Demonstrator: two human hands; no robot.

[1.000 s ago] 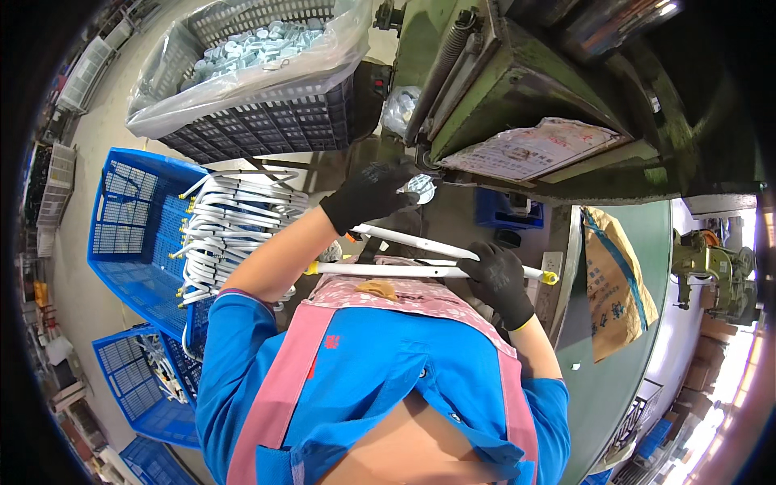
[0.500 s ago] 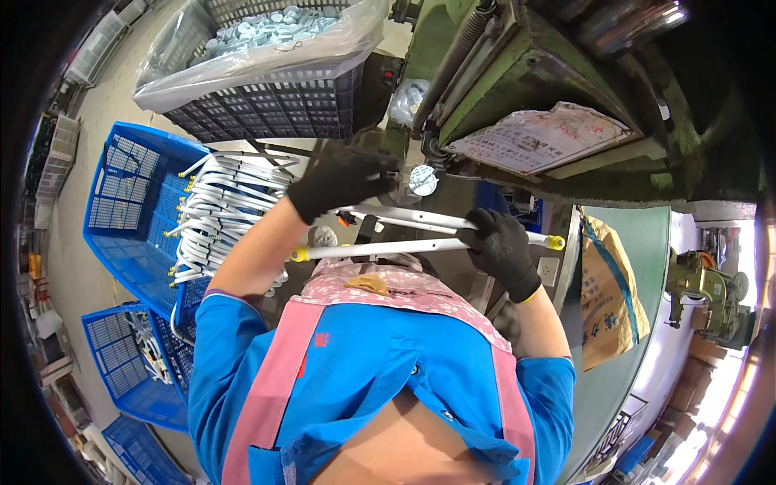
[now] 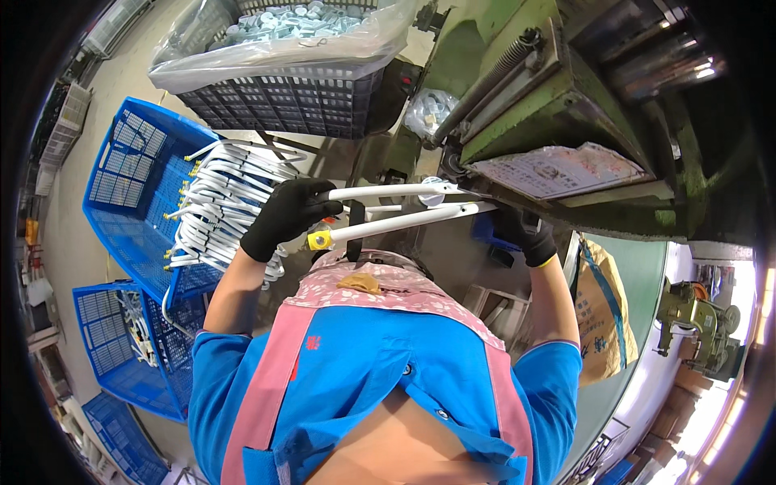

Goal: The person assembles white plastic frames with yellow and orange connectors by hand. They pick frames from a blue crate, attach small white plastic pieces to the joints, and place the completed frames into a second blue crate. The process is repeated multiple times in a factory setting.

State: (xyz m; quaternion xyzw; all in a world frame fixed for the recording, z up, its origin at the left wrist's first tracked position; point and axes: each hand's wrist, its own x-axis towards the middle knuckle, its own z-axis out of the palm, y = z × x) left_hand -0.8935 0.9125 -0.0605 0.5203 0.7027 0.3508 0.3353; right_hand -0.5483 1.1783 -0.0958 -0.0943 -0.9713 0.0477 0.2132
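Note:
Two white metal tubes (image 3: 408,224) run side by side under the green press, the nearer one ending at the left in a yellow cap (image 3: 319,240). My left hand (image 3: 284,217), in a black glove, is closed round the left end of the farther tube. At the tubes' right ends my right hand (image 3: 527,233), also black-gloved, is closed on them, its fingertips partly hidden. A round shiny metal disc (image 3: 431,191) shows behind the farther tube, partly covered by it.
The green press (image 3: 558,121) with its spring fills the upper right. At the back stands a black crate (image 3: 283,101), lined with plastic and full of small metal parts. Bent white tubes (image 3: 222,202) lie piled in a blue crate (image 3: 133,174) on the left. A brown sack (image 3: 602,315) lies at right.
My left hand has drawn back left from beside the disc and taken hold of the farther tube. My right hand has moved right, and the tubes now lie across the disc.

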